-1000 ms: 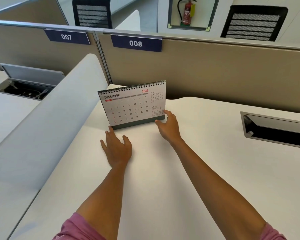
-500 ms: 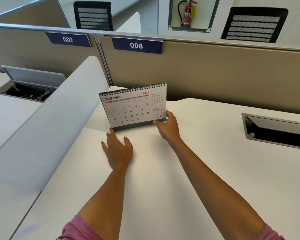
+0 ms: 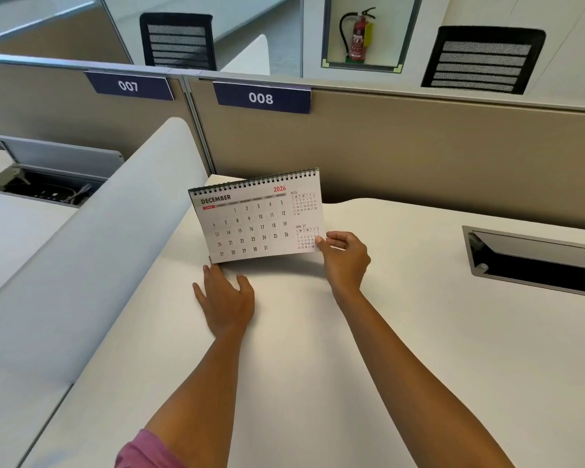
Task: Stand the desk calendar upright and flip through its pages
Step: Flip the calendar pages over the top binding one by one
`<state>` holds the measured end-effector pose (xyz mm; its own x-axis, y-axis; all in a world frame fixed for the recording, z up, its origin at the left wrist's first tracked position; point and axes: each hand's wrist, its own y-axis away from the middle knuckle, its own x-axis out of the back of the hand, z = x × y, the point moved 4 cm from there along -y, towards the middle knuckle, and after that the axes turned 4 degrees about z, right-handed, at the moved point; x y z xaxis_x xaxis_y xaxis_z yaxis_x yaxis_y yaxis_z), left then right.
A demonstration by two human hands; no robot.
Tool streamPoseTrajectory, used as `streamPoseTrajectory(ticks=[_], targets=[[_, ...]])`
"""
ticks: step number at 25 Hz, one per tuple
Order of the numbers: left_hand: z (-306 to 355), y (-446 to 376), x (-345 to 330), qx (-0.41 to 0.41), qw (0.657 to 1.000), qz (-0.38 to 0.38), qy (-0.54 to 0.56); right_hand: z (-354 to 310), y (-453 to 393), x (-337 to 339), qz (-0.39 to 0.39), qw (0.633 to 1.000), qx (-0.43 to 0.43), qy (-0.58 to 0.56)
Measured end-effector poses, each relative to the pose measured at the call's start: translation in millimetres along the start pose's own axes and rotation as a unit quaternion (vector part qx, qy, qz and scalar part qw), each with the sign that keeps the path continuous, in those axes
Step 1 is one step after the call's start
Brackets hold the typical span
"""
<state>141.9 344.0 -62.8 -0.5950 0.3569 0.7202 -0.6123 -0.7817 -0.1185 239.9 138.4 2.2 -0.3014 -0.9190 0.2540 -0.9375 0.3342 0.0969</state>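
Desk calendar (image 3: 257, 219) stands on the desk (image 3: 402, 332), December page pinched at its lower right corner by right hand (image 3: 347, 260) for flipping, left hand (image 3: 227, 300) flat, fingers straight, steadying base.

Counts — 1 desk calendar (image 3: 257, 219), DECEMBER 2026 page showing. 2 hands: left hand (image 3: 225, 298), right hand (image 3: 347, 260). 2 number plates — plate 007 (image 3: 129, 86) and plate 008 (image 3: 261, 97). 2 black mesh chair backs: left chair (image 3: 178, 40), right chair (image 3: 483, 60). 1 fire extinguisher (image 3: 358, 37). 2 cable hatches in the surface — open hatch (image 3: 53, 170) at left, right hatch (image 3: 534, 261).
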Motion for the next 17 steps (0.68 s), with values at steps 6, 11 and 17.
streamPoseTrajectory(ticks=[6, 11, 17], targets=[[1.7, 0.7, 1.3, -0.007, 1.0, 0.004, 0.003, -2.1, 1.0, 2.6, -0.005, 1.0, 0.006, -0.004], [-0.8, -1.4, -0.9, -0.002, 1.0, 0.0, 0.001, -5.8, 3.0, 3.9, -0.007, 0.999, 0.038, 0.03], [-2.0, -1.9, -1.3, -0.004, 1.0, 0.003, 0.0, -6.8, -0.2, 4.7, -0.044, 0.997, 0.038, 0.05]])
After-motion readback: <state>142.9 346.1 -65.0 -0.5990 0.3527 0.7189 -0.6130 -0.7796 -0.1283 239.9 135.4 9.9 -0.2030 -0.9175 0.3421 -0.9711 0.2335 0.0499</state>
